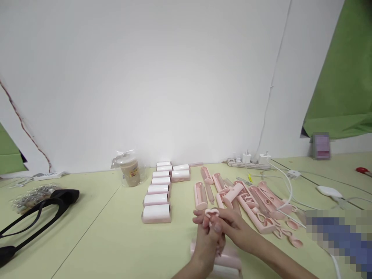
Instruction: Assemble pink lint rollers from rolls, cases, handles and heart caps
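My left hand [207, 244] and my right hand [236, 228] are pressed together low in the middle of the view. Between their fingers is a small pink piece with a heart-shaped loop [212, 213]; its lower part is hidden. Both hands are closed around it. Below them, partly covered by my wrists, lies a pink case [229, 255] with a white part in front. Just right of my hands are several loose pink case parts [252, 213], some holding small pieces, and small pink spoons [295, 242].
Rows of white-and-pink cases [157, 213] stand left of my hands. Farther left are a bagged cup [130, 172] and a black strapped item [58, 205]. A power strip [247, 163] with chargers lies by the wall, its white cables [290, 190] trailing right.
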`<state>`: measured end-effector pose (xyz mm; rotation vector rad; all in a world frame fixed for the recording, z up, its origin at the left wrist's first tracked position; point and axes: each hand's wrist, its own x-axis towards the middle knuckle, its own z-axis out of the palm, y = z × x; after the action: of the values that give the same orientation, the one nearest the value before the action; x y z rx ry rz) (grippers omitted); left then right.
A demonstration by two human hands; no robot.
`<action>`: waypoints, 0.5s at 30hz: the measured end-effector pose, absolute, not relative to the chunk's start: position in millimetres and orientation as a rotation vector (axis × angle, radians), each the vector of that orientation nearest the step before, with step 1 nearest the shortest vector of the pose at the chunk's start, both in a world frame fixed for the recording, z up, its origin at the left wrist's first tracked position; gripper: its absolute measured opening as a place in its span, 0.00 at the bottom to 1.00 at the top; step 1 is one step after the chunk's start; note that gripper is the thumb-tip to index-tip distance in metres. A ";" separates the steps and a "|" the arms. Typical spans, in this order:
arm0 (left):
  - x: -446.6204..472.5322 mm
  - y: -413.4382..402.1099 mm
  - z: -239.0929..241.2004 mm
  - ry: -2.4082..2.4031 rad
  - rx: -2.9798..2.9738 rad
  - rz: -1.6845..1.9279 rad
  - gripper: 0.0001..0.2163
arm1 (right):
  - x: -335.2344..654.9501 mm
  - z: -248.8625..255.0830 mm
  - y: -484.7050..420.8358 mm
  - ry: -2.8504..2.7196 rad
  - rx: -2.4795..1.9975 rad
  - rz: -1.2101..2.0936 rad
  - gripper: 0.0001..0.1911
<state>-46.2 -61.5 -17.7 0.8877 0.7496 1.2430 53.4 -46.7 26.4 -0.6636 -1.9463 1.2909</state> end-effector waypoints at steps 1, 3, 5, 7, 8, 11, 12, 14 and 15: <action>-45.5 -62.8 -17.2 0.743 0.876 1.265 0.28 | 52.2 23.7 -48.3 -1.921 -0.662 1.295 0.17; -45.0 -64.4 -16.5 0.742 0.861 1.294 0.28 | 48.7 18.2 -51.6 -1.868 -0.676 1.274 0.18; -44.7 -64.9 -16.0 0.791 0.855 1.305 0.28 | 44.4 13.4 -53.5 -1.835 -0.668 1.223 0.19; -44.4 -64.9 -15.2 0.861 0.869 1.311 0.27 | 40.6 10.2 -54.1 -1.820 -0.624 1.168 0.20; -44.4 -65.0 -14.6 0.892 0.880 1.314 0.27 | 39.2 9.3 -54.2 -1.811 -0.599 1.145 0.20; -45.0 -65.5 -13.3 0.928 0.904 1.319 0.29 | 38.4 9.6 -55.2 -1.810 -0.561 1.121 0.19; -45.6 -65.6 -13.6 0.923 0.899 1.319 0.29 | 39.2 10.5 -55.7 -1.824 -0.570 1.128 0.18; -47.4 -65.0 -16.5 0.877 0.906 1.320 0.29 | 42.1 13.1 -56.5 -1.857 -0.622 1.169 0.18; -48.5 -64.2 -18.9 0.839 0.932 1.312 0.28 | 43.9 14.4 -56.8 -1.867 -0.658 1.179 0.18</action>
<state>-48.5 -64.2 -18.9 0.9322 0.8387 1.3125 43.9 -56.8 14.4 -0.6582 -1.8672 1.1792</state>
